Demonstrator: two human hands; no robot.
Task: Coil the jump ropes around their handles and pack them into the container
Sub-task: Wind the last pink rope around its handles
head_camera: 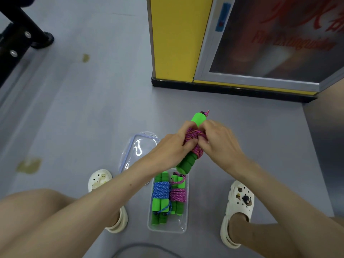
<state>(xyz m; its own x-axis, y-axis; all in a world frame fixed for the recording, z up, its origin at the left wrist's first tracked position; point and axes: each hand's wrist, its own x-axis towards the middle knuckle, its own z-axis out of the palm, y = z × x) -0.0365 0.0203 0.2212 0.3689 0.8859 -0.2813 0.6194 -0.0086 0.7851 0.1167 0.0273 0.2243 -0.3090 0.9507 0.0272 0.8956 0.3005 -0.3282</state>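
Both hands hold a pink jump rope [193,135] wound around its paired green handles [186,164], in the air just above the far end of the container [167,227]. The left hand [173,146] has its grip closed around the coil from one side, and the right hand [219,140] pinches the cord from the other. The clear container sits on the floor [93,108] between the person's feet. Inside lie a coiled blue jump rope [161,190] and a second pink jump rope [178,194], side by side. The lid [137,148] lies beside it.
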